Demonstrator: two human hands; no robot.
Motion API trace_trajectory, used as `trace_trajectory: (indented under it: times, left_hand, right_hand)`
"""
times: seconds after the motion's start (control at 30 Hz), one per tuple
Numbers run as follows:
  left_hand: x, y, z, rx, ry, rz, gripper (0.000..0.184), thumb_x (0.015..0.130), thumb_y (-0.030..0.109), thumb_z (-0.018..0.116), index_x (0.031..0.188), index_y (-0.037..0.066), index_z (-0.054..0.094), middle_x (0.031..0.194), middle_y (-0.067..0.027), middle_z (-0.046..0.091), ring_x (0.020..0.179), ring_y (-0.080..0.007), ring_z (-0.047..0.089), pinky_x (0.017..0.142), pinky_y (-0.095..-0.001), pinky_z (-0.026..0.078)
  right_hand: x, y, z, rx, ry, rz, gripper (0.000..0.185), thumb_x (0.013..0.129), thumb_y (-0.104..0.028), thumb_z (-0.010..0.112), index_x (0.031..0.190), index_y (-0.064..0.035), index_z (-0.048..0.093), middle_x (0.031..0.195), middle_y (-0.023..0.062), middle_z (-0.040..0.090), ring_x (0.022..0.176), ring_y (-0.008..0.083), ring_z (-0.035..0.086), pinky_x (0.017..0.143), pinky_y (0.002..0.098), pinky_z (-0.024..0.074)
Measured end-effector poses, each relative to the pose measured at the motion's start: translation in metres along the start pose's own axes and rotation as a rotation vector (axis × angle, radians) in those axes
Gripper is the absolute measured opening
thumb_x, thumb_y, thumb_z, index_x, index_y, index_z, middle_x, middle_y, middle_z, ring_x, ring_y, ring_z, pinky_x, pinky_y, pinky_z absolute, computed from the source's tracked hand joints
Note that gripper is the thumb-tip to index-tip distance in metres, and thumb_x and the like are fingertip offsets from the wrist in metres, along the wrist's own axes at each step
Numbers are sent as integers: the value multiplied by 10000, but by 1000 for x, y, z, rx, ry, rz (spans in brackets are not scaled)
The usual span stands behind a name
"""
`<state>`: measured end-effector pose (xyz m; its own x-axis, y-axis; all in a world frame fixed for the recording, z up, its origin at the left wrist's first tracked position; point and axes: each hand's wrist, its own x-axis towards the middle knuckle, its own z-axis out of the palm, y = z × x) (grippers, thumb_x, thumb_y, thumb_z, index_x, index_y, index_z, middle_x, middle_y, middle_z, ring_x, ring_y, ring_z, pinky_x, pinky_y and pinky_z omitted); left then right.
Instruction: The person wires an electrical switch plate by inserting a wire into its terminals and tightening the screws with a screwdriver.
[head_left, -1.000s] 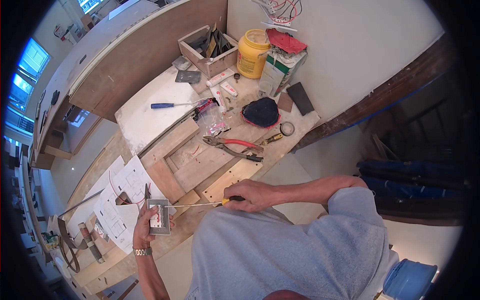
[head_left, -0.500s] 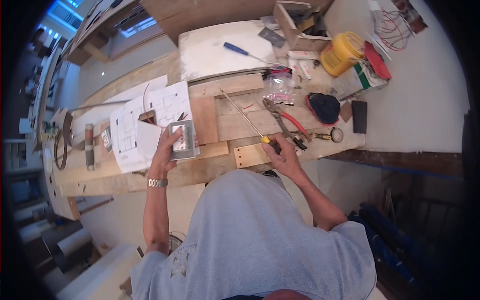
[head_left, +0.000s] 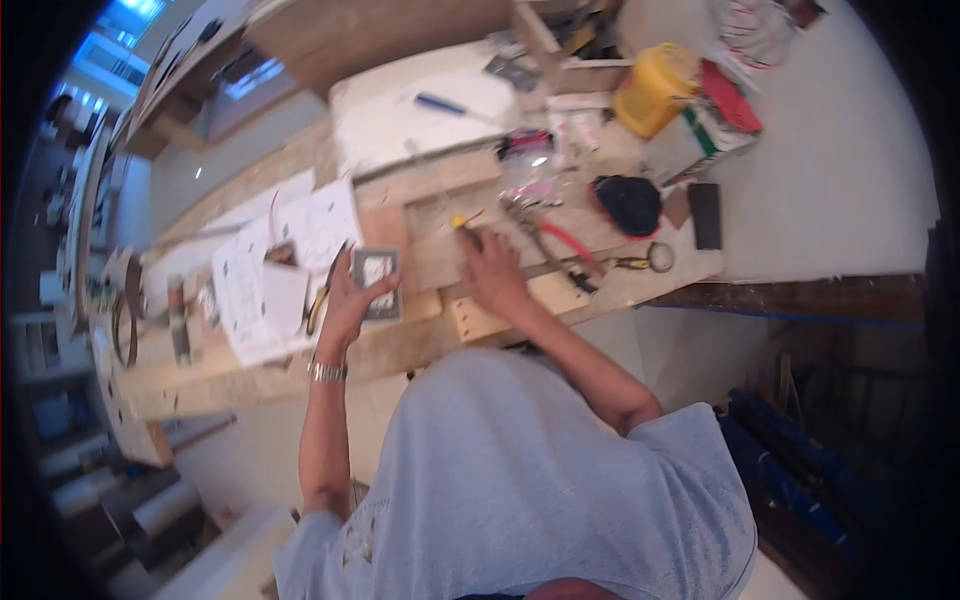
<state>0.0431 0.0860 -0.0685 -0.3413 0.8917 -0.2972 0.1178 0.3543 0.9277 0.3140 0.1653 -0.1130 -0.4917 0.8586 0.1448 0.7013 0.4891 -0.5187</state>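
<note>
My left hand [head_left: 350,300], with a metal watch on its wrist, holds a small grey-framed plate [head_left: 380,285] with a white centre, thumb across its face. Just left of that hand is a thin dark and yellow tool [head_left: 321,300]. My right hand [head_left: 494,268] is over the bench at the yellow and black handle of a screwdriver [head_left: 462,224]; its shaft is smeared by motion. Whether the fingers still grip the handle is unclear. Right of this hand lie red and black pliers [head_left: 565,248].
Printed drawings [head_left: 240,285] lie on the wooden bench [head_left: 250,385] at the left. A blue-handled tool [head_left: 440,104] rests on a white board [head_left: 390,125]. Behind are a wooden box [head_left: 590,77] and yellow tub [head_left: 655,95]; a dark cloth pad [head_left: 628,205] lies at the right.
The view has turned. My right hand has moved with the screwdriver from beside the plate, out over the bench and forward. The thin dark and yellow tool now shows beside my left hand.
</note>
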Motion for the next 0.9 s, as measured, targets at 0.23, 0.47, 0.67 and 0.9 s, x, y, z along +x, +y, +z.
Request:
trace_trajectory:
  times: [0.23, 0.47, 0.67, 0.9]
  left_hand:
    - [19, 45, 26, 371, -75, 143, 813, 781, 309, 948, 1402, -44, 560, 1146, -176, 721, 1032, -267, 692, 946, -396, 560]
    - [26, 13, 11, 740, 15, 276, 940, 890, 339, 844, 1610, -82, 409, 1498, -346, 515, 1382, -432, 510, 1156, -497, 420]
    - [5, 36, 13, 917, 92, 483, 792, 970, 320, 804, 1592, -37, 468, 1550, -304, 494, 1428, -402, 464, 1140, -497, 415]
    - [-78, 232, 4, -92, 424, 1553, 428, 1090, 304, 603, 1416, 28, 623, 1415, -160, 663, 1251, -297, 643, 1076, -451, 549]
  right_hand:
    - [-24, 2, -23, 219, 97, -54, 582, 949, -113, 668, 1509, -27, 534, 1454, 235, 470, 1279, 431, 524, 1027, 573, 476]
    - [-50, 24, -60, 199, 149, -128, 584, 971, -120, 705, 1521, -56, 518, 1456, 224, 469, 1333, 442, 512, 1095, 575, 452]
    - [-77, 44, -84, 272, 314, -65, 447, 958, -73, 699, 1394, -26, 613, 1392, 209, 515, 1275, 407, 561, 1063, 528, 492]
    - [-109, 32, -83, 410, 262, 149, 355, 983, -45, 667, 1338, -38, 649, 1295, 181, 573, 1116, 378, 659, 959, 474, 554]
